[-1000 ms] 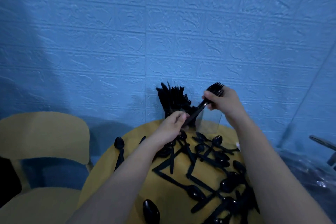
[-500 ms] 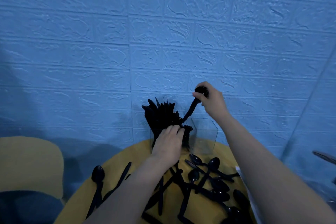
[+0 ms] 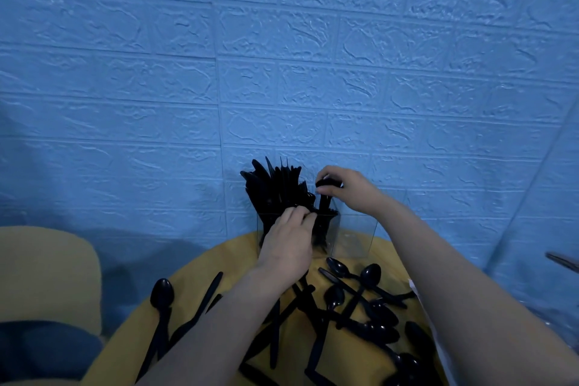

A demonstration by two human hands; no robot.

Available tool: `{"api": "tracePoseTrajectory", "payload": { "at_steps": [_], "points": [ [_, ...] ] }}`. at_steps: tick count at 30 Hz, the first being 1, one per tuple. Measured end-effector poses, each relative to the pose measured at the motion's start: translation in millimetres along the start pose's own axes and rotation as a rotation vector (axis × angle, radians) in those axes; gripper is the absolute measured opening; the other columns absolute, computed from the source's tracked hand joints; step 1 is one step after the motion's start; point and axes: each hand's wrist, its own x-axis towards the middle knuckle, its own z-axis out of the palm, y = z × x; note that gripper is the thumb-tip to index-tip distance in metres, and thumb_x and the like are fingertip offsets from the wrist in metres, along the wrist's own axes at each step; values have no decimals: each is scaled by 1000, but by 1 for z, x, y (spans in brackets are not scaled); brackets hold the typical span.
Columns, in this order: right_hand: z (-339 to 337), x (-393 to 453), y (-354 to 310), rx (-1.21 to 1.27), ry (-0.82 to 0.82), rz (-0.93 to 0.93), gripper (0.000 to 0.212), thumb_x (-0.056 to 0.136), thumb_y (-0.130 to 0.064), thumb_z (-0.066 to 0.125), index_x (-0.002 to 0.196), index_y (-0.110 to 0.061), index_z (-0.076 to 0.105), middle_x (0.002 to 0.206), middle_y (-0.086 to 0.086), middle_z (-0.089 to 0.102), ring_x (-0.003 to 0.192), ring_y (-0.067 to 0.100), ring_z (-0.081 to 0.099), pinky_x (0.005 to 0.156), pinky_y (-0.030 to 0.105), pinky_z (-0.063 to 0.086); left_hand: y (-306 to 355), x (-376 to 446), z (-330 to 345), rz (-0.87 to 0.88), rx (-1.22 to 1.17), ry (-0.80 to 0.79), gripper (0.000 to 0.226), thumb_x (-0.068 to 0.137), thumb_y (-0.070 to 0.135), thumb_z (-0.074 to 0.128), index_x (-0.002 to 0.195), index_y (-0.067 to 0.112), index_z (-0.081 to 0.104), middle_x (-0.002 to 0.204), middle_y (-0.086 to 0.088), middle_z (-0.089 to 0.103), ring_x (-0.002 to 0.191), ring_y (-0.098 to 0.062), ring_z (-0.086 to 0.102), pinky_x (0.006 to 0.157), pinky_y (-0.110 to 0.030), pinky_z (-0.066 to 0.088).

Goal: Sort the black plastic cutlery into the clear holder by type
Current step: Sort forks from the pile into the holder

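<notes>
Blue brick wall behind the yellow tabletop (image 3: 219, 263). My right hand (image 3: 347, 189), fingers pinching a fork's head (image 3: 327, 186), has lowered it into the clear holder (image 3: 354, 235); left hand (image 3: 286, 238) steadies the bundle. Spoons (image 3: 369, 273) remain loose.

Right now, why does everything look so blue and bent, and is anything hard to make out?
Head view: dim bluish light tints the brick-pattern wall; the wide-angle lens bows its lines; the black cutlery in the clear holder merges into one dark mass; the right hand is slightly blurred.
</notes>
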Motion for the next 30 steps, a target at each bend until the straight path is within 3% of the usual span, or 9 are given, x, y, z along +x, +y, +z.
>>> {"api": "tracePoseTrajectory", "payload": {
  "at_steps": [3, 9, 12, 14, 18, 24, 30],
  "points": [
    [9, 0, 6, -98, -139, 139, 31, 89, -23, 66, 119, -16, 59, 121, 9, 60, 107, 19, 55, 84, 23, 37, 0, -2, -1, -8, -7, -18, 55, 95, 7, 39, 148, 14, 26, 146, 2, 29, 135, -14, 23, 111, -24, 25],
    [-1, -25, -12, 163, -71, 179, 46, 92, -11, 57, 136, -20, 46, 132, 3, 54, 114, 14, 51, 88, 23, 36, 2, -8, -13, -28, -43, -154, 58, 96, 5, 36, 150, 13, 19, 156, -1, 18, 143, -17, 15, 116, -25, 11],
    [-4, -47, -27, 94, -98, 161, 49, 93, -18, 54, 140, -26, 41, 138, -3, 48, 124, 13, 44, 95, 25, 33, 4, -20, -24, -82, -185, -217, 56, 97, 4, 35, 150, 14, 21, 158, -1, 13, 144, -18, 16, 116, -26, 13],
    [-2, -67, -40, 60, -65, 131, 46, 94, -25, 55, 139, -26, 44, 138, -7, 49, 126, 10, 43, 98, 24, 31, 5, -33, -35, -117, -258, -225, 52, 97, 3, 35, 148, 12, 27, 156, -4, 21, 141, -18, 23, 113, -22, 17],
    [14, -116, -71, 10, -1, 64, 31, 97, -31, 51, 125, -20, 58, 117, -9, 58, 109, 5, 50, 84, 14, 32, 7, -71, -56, -174, -306, -229, 44, 98, 6, 38, 142, 12, 39, 146, -6, 37, 132, -20, 37, 103, -20, 27],
    [43, -191, -98, -98, -134, 59, 24, 96, -33, 52, 114, -22, 65, 101, -9, 61, 96, 8, 54, 73, 17, 37, 14, -155, -79, -195, -320, -263, 37, 99, 13, 44, 136, 17, 48, 139, -3, 46, 127, -16, 42, 99, -18, 30],
    [64, -267, -129, -178, -306, 7, 28, 94, -37, 55, 117, -23, 64, 117, -7, 62, 105, 7, 55, 94, 25, 43, 18, -230, -96, -302, -369, -286, 36, 96, 24, 54, 131, 19, 53, 133, -2, 51, 120, -14, 49, 94, -20, 36]
  ]
}}
